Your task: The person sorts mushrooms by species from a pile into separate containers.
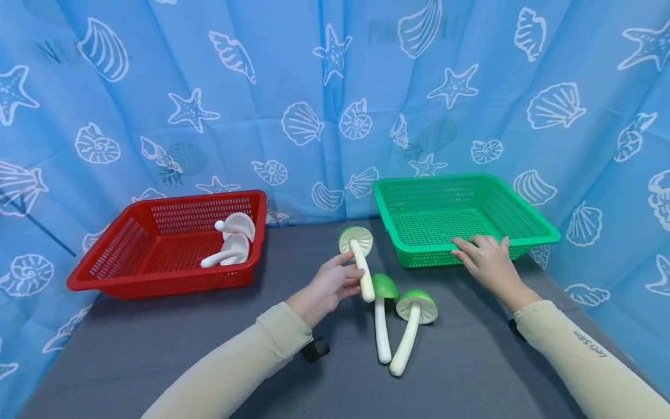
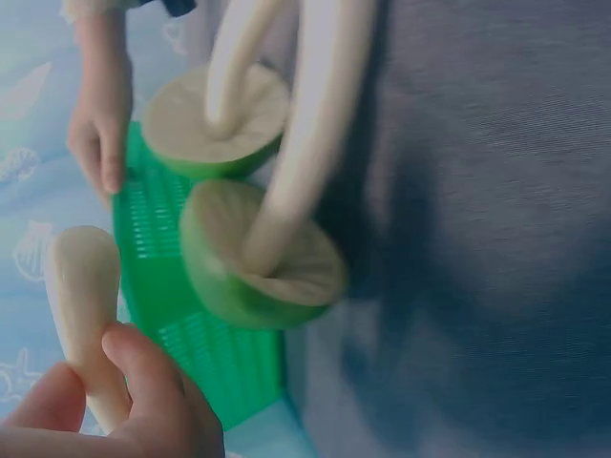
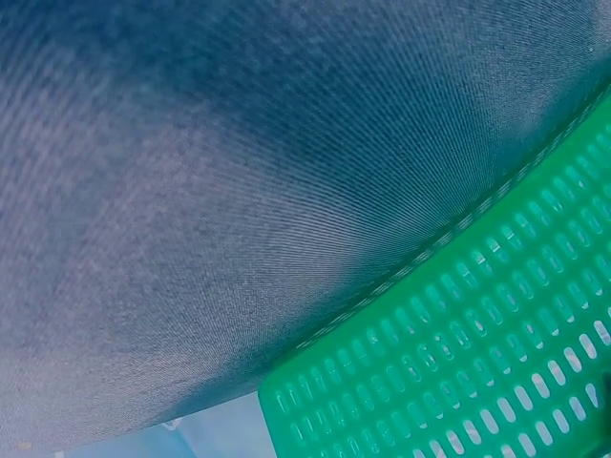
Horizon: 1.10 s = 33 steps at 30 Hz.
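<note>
My left hand [image 1: 332, 285] pinches the white stem of a green-capped toy mushroom [image 1: 362, 273], whose pale underside faces me. In the left wrist view, thumb and fingers grip that stem [image 2: 84, 286], and its blunt end sticks up past them. Two more such mushrooms lie just right of this hand, stems toward me: one shows its green cap top [image 1: 385, 286], the other its pale gilled underside [image 1: 425, 308]. My right hand [image 1: 487, 265] rests on the near rim of the green basket [image 1: 419, 256], its fingers extended. In the right wrist view only the basket wall [image 3: 458, 353] and cloth appear.
A red basket [image 1: 178, 285] stands at the left, with two white mushrooms [image 1: 241, 226] at its right end. Dark grey cloth [image 1: 314, 390] covers the table. Behind both baskets hangs a blue curtain [image 1: 293, 75] with shell and starfish prints.
</note>
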Tool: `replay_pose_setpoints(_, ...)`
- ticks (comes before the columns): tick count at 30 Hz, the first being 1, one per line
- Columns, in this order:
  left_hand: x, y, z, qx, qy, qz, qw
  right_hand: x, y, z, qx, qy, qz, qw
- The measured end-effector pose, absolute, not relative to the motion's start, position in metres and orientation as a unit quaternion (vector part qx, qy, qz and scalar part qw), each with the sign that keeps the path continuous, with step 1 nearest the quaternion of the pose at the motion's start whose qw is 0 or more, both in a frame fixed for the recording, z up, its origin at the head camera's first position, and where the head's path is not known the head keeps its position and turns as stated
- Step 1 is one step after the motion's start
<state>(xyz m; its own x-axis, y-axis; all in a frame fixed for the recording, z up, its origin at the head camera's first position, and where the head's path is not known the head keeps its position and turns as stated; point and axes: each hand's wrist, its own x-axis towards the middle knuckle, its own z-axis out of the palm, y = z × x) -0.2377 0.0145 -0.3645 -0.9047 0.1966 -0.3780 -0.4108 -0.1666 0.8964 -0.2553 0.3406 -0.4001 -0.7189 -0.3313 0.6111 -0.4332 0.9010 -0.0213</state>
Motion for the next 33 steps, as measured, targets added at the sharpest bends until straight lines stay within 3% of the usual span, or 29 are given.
replay_pose_setpoints(21, -0.263, 0.058, -0.343, -0.105, 0.588, 0.779, 0.191, -0.256, 0.341, -0.398, 0.208, -0.926, 0.076, 0.307)
replay_pose_setpoints(33, -0.286, 0.081, -0.334, -0.084, 0.589, 0.78, 0.195, -0.252, 0.34, -0.389, 0.182, -0.952, 0.082, 0.231)
